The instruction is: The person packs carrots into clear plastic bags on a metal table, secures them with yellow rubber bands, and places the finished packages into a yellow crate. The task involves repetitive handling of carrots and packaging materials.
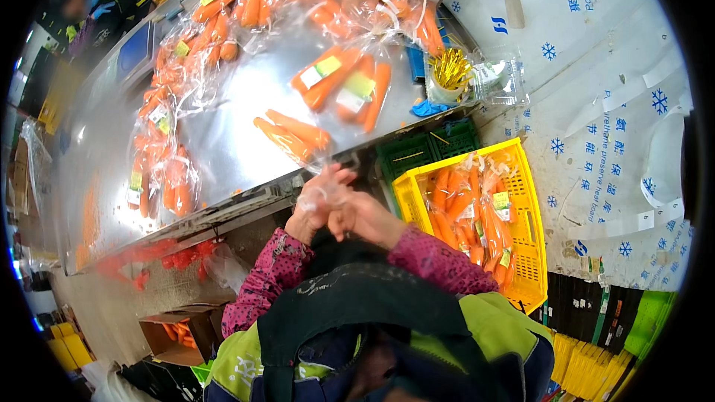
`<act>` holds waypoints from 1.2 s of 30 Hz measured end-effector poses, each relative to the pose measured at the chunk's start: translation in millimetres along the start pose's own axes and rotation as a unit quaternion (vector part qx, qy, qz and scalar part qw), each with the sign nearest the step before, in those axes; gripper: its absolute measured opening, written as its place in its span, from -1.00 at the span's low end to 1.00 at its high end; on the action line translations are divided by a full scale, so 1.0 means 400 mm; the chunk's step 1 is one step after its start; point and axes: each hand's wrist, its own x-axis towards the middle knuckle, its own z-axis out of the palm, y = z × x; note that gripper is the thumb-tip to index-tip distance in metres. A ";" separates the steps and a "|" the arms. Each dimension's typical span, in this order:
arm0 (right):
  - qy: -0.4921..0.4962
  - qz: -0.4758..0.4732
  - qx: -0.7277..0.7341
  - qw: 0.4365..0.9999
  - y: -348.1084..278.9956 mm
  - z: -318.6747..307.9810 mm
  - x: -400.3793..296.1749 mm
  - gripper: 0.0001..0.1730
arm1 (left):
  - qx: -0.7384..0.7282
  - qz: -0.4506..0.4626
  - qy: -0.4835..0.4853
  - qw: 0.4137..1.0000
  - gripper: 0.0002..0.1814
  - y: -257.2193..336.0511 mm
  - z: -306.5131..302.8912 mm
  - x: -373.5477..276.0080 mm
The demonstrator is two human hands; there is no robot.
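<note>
At the steel table's near edge lies a clear plastic bag of carrots [293, 137]. Its gathered open end runs toward me into both hands. My left hand [315, 201] grips this thin plastic, with its upper fingers stretched out. My right hand [363, 215] meets it from the other side, fingers bent onto the same plastic; motion blur hides the exact fingertip grip. Just beyond, two labelled bags of carrots, one [324, 75] left of the other [366, 92], lie flat on the table.
More bagged carrots [195, 50] line the steel table's [223, 148] far and left sides. A cup [444, 91] holds gold twist ties [451, 67] beside a blue glove [430, 108]. At right stands a yellow crate [530, 234] of bagged carrots; a cardboard box [181, 335] sits lower left.
</note>
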 end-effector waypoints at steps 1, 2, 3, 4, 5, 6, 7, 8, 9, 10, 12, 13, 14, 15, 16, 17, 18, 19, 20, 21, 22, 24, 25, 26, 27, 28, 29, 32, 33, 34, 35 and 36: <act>-0.004 -0.038 -0.056 0.998 -0.020 0.014 -0.015 -0.62 | -0.035 0.001 -0.004 0.999 -0.49 0.003 -0.001 0.016; 0.033 -0.083 -0.189 0.978 -0.024 0.001 -0.010 -0.63 | 0.052 0.021 0.030 0.998 -0.53 -0.001 -0.006 0.014; 0.071 -0.128 -0.319 0.936 -0.023 -0.030 0.004 -0.63 | 0.140 0.041 0.060 0.987 -0.56 0.014 0.058 -0.005; 0.103 -0.168 -0.441 0.876 -0.014 -0.068 0.025 -0.63 | 0.107 0.019 0.100 0.989 -0.61 0.008 0.064 -0.013; 0.133 -0.203 -0.554 0.796 -0.002 -0.110 0.050 -0.63 | 0.111 0.029 0.106 0.988 -0.61 0.000 0.068 -0.020; 0.158 -0.232 -0.657 0.700 0.012 -0.152 0.079 -0.63 | 0.112 0.039 0.113 0.986 -0.60 -0.008 0.070 -0.026; 0.181 -0.257 -0.745 0.589 0.021 -0.188 0.107 -0.63 | 0.115 0.050 0.119 0.985 -0.60 -0.010 0.068 -0.029; 0.177 -0.207 -0.523 0.808 0.074 -0.201 0.128 -0.73 | 0.142 0.056 0.102 0.983 -0.58 -0.013 0.049 -0.026; 0.148 -0.079 -0.340 0.925 0.088 -0.158 0.119 -0.74 | 0.130 0.023 0.084 0.988 -0.61 -0.003 0.025 -0.033; 0.110 -0.086 -0.351 0.926 0.094 -0.165 0.121 -0.75 | 0.115 -0.011 0.065 0.991 -0.63 0.015 -0.003 -0.044; 0.065 -0.109 -0.496 0.859 0.026 -0.150 0.098 -0.77 | 0.113 -0.034 0.090 0.989 -0.69 0.021 -0.035 -0.055; 0.057 -0.120 -0.620 0.774 -0.060 -0.131 0.076 -0.78 | 0.133 -0.039 0.106 0.985 -0.71 0.021 -0.045 -0.055; 0.129 -0.304 -0.638 0.696 -0.089 -0.180 0.094 -0.79 | 0.154 -0.045 0.120 0.980 -0.71 0.019 -0.055 -0.054; 0.228 -0.309 -0.619 0.686 -0.174 -0.185 0.086 -0.83 | 0.173 -0.048 0.139 0.974 -0.72 0.017 -0.060 -0.056; 0.336 -0.294 -0.668 0.595 -0.252 -0.245 0.079 -0.82 | 0.158 -0.061 0.157 0.973 -0.75 0.018 -0.048 -0.064; 0.423 -0.379 -0.607 0.556 -0.321 -0.272 0.077 -0.79 | 0.179 -0.058 0.150 0.971 -0.74 0.018 -0.056 -0.062; 0.482 -0.387 -0.620 0.483 -0.400 -0.275 0.067 -0.73 | 0.200 -0.055 0.144 0.968 -0.72 0.017 -0.069 -0.061; 0.529 -0.350 -0.653 0.414 -0.462 -0.282 0.060 -0.70 | 0.221 -0.054 0.141 0.964 -0.70 0.011 -0.077 -0.066; 0.562 -0.289 -0.672 0.386 -0.509 -0.288 0.059 -0.70 | 0.221 -0.044 0.144 0.964 -0.72 0.005 -0.074 -0.070; 0.567 -0.308 -0.691 0.326 -0.537 -0.326 0.069 -0.70 | 0.222 -0.035 0.147 0.963 -0.74 0.004 -0.064 -0.068; 0.559 -0.261 -0.709 0.342 -0.568 -0.362 0.076 -0.71 | 0.223 -0.022 0.151 0.963 -0.76 0.003 -0.052 -0.066; 0.552 -0.279 -0.706 0.344 -0.575 -0.366 0.088 -0.74 | 0.192 0.029 0.174 0.966 -0.77 -0.008 -0.011 -0.071; 0.551 -0.346 -0.684 0.330 -0.563 -0.331 0.087 -0.77 | 0.172 0.060 0.187 0.965 -0.78 -0.012 0.011 -0.071; 0.547 -0.410 -0.658 0.317 -0.548 -0.293 0.083 -0.80 | 0.179 0.064 0.202 0.961 -0.79 -0.009 0.031 -0.071; 0.511 -0.466 -0.576 0.436 -0.512 -0.244 0.073 -0.83 | 0.189 0.068 0.193 0.960 -0.77 -0.018 0.029 -0.063; 0.464 -0.504 -0.479 0.549 -0.458 -0.181 0.065 -0.86 | 0.200 0.071 0.188 0.959 -0.74 -0.030 0.014 -0.054; 0.412 -0.525 -0.367 0.649 -0.388 -0.136 0.060 -0.88 | 0.213 0.070 0.182 0.957 -0.69 -0.041 0.007 -0.055; 0.308 -0.382 -0.208 0.846 -0.176 -0.047 0.088 -0.87 | 0.193 0.141 0.195 0.951 -0.68 -0.077 0.053 -0.054; 0.291 -0.320 -0.161 0.887 -0.123 -0.025 0.105 -0.86 | 0.224 0.174 0.202 0.937 -0.66 -0.085 0.068 -0.060; 0.299 -0.324 -0.210 0.873 -0.071 -0.044 0.140 -0.86 | 0.227 0.193 0.216 0.930 -0.68 -0.102 0.072 -0.061; 0.307 -0.329 -0.257 0.855 -0.018 -0.083 0.175 -0.86 | 0.230 0.211 0.229 0.922 -0.63 -0.114 0.072 -0.065; 0.322 -0.338 -0.404 0.787 0.016 -0.112 0.186 -0.85 | 0.192 0.196 0.244 0.930 -0.62 -0.113 0.071 -0.077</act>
